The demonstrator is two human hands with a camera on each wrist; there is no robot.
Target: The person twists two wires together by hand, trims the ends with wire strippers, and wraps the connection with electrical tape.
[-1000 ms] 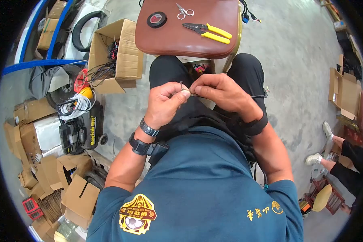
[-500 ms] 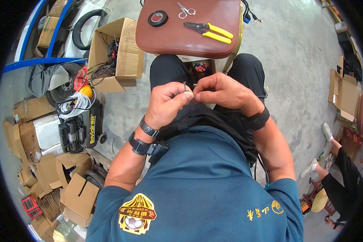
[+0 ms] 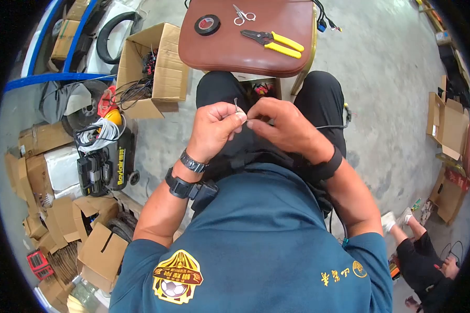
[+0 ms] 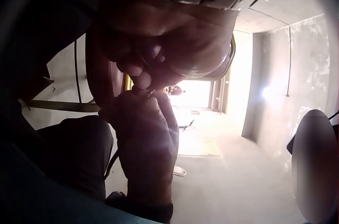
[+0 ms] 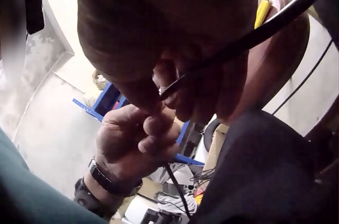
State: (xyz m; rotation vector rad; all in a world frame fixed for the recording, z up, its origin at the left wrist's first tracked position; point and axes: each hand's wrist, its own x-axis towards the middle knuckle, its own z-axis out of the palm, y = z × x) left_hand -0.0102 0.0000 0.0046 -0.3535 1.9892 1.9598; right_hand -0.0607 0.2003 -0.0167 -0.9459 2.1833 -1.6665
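My left hand (image 3: 214, 130), wearing a metal watch, pinches a thin cable between thumb and forefinger. The cable's short greyish end (image 3: 236, 102) sticks up above those fingers in the head view. My right hand (image 3: 290, 128) is close on the right, its thumb and fingertips curled in at the left hand's fingertips. In the right wrist view a black cable (image 5: 265, 36) runs into the curled fingers of the right hand, and another length of cable (image 5: 177, 189) hangs below the left hand. The exact meeting point is hidden by fingers.
A brown padded seat (image 3: 230, 52) ahead bears black tape (image 3: 207, 24), small scissors (image 3: 243, 15) and yellow-handled wire strippers (image 3: 274, 41). An open carton (image 3: 169, 62) with cables stands left, near an air compressor (image 3: 121, 161). Another person (image 3: 423, 261) is at the lower right.
The right hand's fingers have shifted slightly at the left fingertips, and more of the cable end shows above the left hand. The other person at right has moved lower in view.
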